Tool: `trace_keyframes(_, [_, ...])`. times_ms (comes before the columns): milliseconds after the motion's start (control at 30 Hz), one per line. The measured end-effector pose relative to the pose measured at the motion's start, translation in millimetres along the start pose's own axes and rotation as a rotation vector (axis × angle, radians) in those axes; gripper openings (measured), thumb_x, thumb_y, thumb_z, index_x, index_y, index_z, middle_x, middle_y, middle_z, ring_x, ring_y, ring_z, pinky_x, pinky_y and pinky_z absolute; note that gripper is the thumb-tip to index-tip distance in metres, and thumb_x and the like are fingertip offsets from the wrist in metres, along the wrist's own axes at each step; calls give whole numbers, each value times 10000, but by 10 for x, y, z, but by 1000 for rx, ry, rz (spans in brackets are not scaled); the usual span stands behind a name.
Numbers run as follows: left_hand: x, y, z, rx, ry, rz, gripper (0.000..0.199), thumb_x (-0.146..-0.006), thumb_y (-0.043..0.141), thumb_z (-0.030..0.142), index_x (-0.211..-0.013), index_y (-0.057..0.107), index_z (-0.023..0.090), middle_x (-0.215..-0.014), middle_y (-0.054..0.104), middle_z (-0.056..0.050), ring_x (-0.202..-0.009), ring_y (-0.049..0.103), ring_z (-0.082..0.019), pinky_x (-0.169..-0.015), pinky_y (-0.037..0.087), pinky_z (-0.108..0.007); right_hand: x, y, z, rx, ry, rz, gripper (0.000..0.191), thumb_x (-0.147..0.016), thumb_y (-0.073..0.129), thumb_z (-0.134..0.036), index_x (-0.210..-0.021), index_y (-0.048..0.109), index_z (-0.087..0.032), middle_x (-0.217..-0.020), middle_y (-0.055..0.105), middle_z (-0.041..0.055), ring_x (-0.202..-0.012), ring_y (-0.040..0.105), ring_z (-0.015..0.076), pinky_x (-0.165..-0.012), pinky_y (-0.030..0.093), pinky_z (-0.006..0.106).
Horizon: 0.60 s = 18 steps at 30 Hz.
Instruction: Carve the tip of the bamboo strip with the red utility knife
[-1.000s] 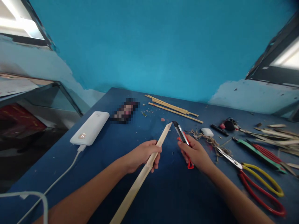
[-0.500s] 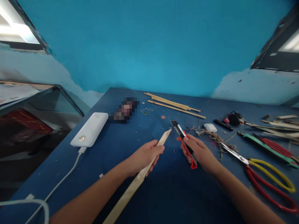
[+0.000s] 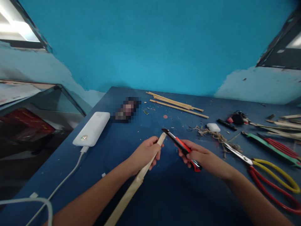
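My left hand is closed around a pale strip of split bamboo or wood, near its far end. The strip slants from the lower middle of the view up toward the centre, with a joint-like bump below the hand. In my right hand is a red and black utility knife, its blade out and pointing up and left. The dark blade lies at the tip of the strip and seems to touch it.
On the blue table lie thin sticks, a white power bank with a cable, and a blurred dark object. To the right are scissors, twine, a white case and green-handled pliers-like tool.
The knife has moved left and turned, bringing its blade from beside the strip onto the tip. My left hand has shifted slightly left, and the view has moved a little.
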State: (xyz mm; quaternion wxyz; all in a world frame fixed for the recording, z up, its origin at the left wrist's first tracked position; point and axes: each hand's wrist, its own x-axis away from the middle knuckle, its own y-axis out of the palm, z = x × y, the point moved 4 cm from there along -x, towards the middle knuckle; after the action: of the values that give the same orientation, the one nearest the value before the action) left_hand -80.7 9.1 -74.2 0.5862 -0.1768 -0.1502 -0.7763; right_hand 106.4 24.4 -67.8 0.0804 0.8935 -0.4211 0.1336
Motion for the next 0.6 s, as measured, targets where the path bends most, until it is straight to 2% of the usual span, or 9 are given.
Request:
trace_keyframes(67, [-26, -26, 4, 17, 17, 22, 167, -705, 399, 153, -837, 485, 207, -545, 490, 55, -376, 421, -85, -273, 325, -155, 12, 8, -39, 36, -29, -53, 258, -851, 486, -176, -1102, 548, -189, -906, 586, 38, -724, 548, 126, -648, 439, 246])
trace_keyframes(133, [-44, -43, 5, 30, 31, 36, 160, -707, 396, 152, -832, 480, 207, -558, 493, 52, -394, 436, -88, -283, 347, -163, 6, -5, -44, 42, -58, -86, 281, -890, 483, -236, -1165, 516, -192, -997, 578, 64, -755, 553, 133, -673, 445, 266])
trace_keyframes(300, [-55, -55, -4, 53, 39, 47, 147, -729, 389, 155, -836, 473, 209, -561, 489, 52, -399, 439, -92, -288, 359, -173, -21, -38, 16, 23, -99, -104, 319, -918, 483, -335, -1200, 506, -188, -811, 540, 21, -587, 451, 89, -515, 368, 215])
trace_keyframes(467, [-40, -61, 14, 54, 29, 52, 116, -772, 391, 175, -842, 478, 207, -543, 481, 51, -384, 423, -93, -278, 341, -172, -37, -44, 31, -47, -120, -69, 328, -914, 496, -330, -1220, 491, -210, -947, 517, 54, -653, 432, 98, -502, 346, 205])
trace_keyframes(533, [-30, -63, 27, 48, 26, 55, 109, -826, 392, 254, -857, 486, 208, -527, 467, 53, -364, 401, -88, -265, 316, -167, -45, -43, 33, -44, -119, -71, 329, -914, 493, -338, -1219, 490, -215, -972, 513, 59, -641, 426, 97, -489, 338, 205])
trace_keyframes(600, [-20, -63, 36, 45, 27, 56, 192, -864, 386, 367, -889, 497, 212, -516, 452, 56, -347, 378, -81, -260, 296, -162, -52, -44, 31, -35, -114, -65, 325, -917, 484, -345, -1214, 490, -213, -951, 513, 53, -614, 417, 91, -483, 331, 208])
